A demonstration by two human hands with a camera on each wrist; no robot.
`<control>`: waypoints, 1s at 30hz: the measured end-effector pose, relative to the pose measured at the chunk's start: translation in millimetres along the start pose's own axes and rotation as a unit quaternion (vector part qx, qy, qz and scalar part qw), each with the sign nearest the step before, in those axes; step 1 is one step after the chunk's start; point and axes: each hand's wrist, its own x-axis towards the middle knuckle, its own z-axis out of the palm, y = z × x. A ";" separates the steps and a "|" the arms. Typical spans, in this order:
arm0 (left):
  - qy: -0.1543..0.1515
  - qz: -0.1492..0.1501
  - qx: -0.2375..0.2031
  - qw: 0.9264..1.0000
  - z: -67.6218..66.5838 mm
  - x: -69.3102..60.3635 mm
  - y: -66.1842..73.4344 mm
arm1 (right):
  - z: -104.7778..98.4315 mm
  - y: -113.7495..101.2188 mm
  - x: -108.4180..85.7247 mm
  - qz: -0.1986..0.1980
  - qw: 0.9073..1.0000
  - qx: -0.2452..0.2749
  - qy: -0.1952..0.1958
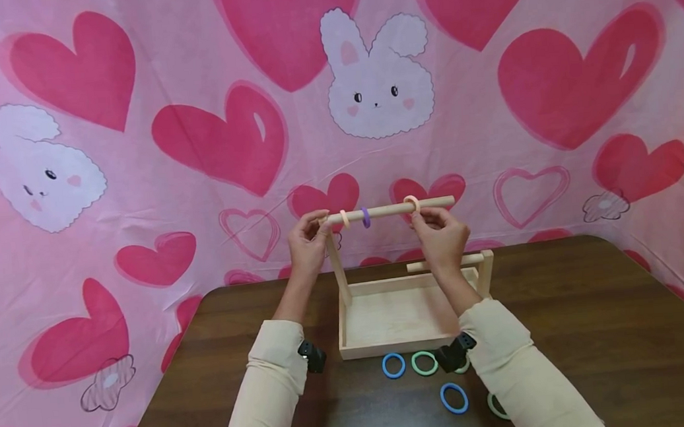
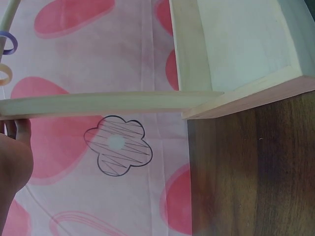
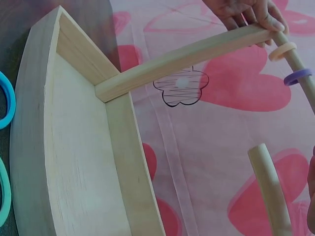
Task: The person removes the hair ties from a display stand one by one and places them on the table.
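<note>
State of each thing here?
Left hand: gripping top of post
Right hand: pinching right peach ring
Right peach ring: around upper dowel
Left peach ring: hanging on dowel
Purple ring: hanging on dowel
Lower dowel: no rings visible
Wooden tray: upright
Blue rings: flat on table
Green rings: flat, two partly hidden

Left hand [image 2: 15,162] at left edge, fingers against the end of the wooden post [image 2: 113,102] running to a corner of the tray [image 2: 251,39], purple ring [image 2: 15,44] and peach ring [image 2: 9,73] upper left, dark table [image 2: 251,172] lower right, pink cloth [image 2: 118,59] behind.
</note>
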 end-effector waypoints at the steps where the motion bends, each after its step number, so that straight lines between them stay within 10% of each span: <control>1: -0.001 0.000 0.001 1.000 0.0 0.3 -0.3 | -0.8 0.4 0.5 0.002 1.000 0.001 0.002; 30: -0.003 0.007 -0.001 1.000 -0.2 0.3 -0.3 | -23.4 3.4 14.6 0.006 1.000 0.001 0.016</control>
